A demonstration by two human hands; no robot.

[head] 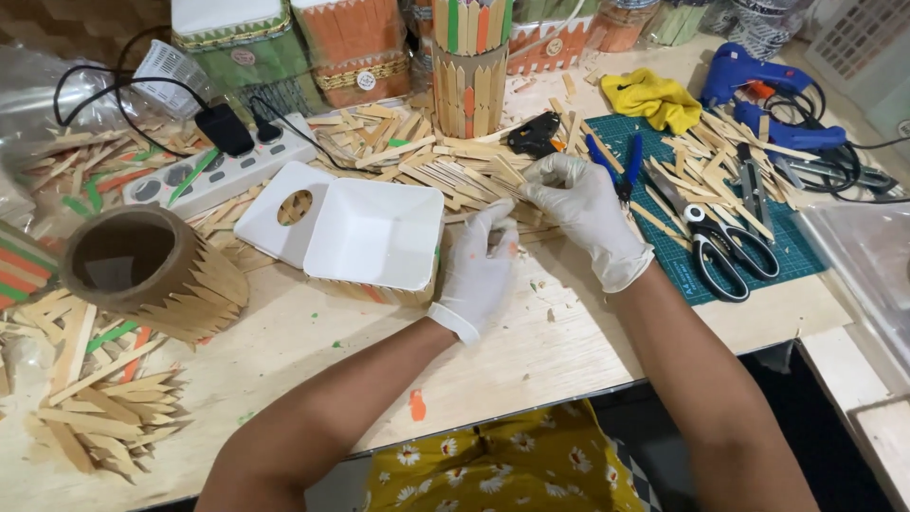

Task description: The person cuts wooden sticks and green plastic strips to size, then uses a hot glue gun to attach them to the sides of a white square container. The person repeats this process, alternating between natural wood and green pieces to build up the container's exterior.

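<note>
A person in white gloves worked at a pale wooden workbench (569, 360) strewn with cut ice-cream sticks. The left hand (479, 265), just below centre, had its fingers curled narrow, thumb and forefinger pinched toward a stick at the near edge of the stick pile (445, 166); whether it truly gripped one could not be told. The right hand (588, 213), touching the left at about two o'clock from it, reached into the same pile with fingers bent and closed narrow over the sticks; what it held could not be made out.

At nine o'clock from the hands lay a white square box (374, 232), open side up, with its lid (280, 209), pierced by a round hole, just beside it. Farther out at nine o'clock stood a cardboard tube (142, 261) ringed with pointed sticks. At twelve o'clock rose a tall stick-clad cylinder (469, 66) with green and orange stripes. At ten o'clock a white power strip (204, 175) carried a black plug.

At three o'clock a green cutting mat (758, 246) bore black-handled scissors (725, 251) and more sticks; blue-handled pliers (611, 161) lay at its left edge. A yellow cloth (654, 100) and a blue glue gun (758, 85) sat at one o'clock.
</note>
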